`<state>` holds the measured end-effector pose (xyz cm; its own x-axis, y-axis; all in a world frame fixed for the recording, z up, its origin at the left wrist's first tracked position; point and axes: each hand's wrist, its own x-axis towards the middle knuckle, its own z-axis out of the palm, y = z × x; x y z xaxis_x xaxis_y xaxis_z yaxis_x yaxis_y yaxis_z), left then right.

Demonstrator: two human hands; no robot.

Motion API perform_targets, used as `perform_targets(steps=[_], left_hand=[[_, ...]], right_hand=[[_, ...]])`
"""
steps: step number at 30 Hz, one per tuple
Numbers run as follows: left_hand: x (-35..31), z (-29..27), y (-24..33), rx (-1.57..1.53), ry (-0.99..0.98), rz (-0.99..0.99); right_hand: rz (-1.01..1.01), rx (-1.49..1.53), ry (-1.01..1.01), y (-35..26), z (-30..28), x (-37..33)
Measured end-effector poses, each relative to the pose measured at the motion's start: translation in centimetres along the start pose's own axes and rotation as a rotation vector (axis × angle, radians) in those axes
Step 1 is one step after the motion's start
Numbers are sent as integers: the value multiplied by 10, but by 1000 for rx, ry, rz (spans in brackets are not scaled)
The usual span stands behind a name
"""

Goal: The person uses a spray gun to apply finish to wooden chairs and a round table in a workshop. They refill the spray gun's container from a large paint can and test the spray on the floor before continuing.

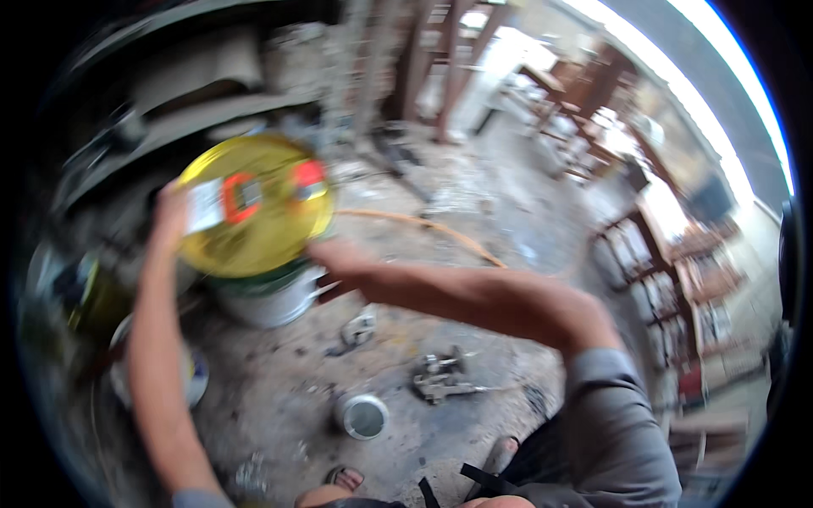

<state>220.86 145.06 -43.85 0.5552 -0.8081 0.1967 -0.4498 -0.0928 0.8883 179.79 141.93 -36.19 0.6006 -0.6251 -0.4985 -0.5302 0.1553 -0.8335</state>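
Observation:
A large round bucket with a shiny gold-yellow lid (271,216) is at the upper left, its top tilted toward me. An orange-framed label, a white label and a red patch mark the lid. Below its rim show a dark green band and a whitish side (271,309); blur hides whether these belong to one bucket or two. My left hand (174,212) grips the left edge, smeared by motion. On the lower right edge lies my right hand (339,264), its thumb side near the rim and its fingers curled below it.
On the stained floor stand a small grey cup (366,417), a metal spray gun-like tool (445,377) and another small metal piece (360,326). An orange hose (432,224) runs behind. Shelves (212,114) line the left; wooden furniture frames (648,245) stand right. Another bucket (199,377) sits beside my left forearm.

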Motion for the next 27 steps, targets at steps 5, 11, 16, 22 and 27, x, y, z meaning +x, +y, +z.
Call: perform_targets(steps=[5,11,16,22,27], left_hand=[[-55,33,43,219,344,-17],[-144,82,106,-155,582,-252],[-163,90,143,-509,708,-195],[-103,40,107,-655,511,-203],[-67,-3,82,-529,303,-244]], right_hand=[[-517,-460,345,-34,-61,23],[-1121,-998,330,-65,-73,84],[-1048,-721,443,-41,-48,94],[-760,-805,628,-47,-10,79],[-862,-1073,661,-58,6,75]])
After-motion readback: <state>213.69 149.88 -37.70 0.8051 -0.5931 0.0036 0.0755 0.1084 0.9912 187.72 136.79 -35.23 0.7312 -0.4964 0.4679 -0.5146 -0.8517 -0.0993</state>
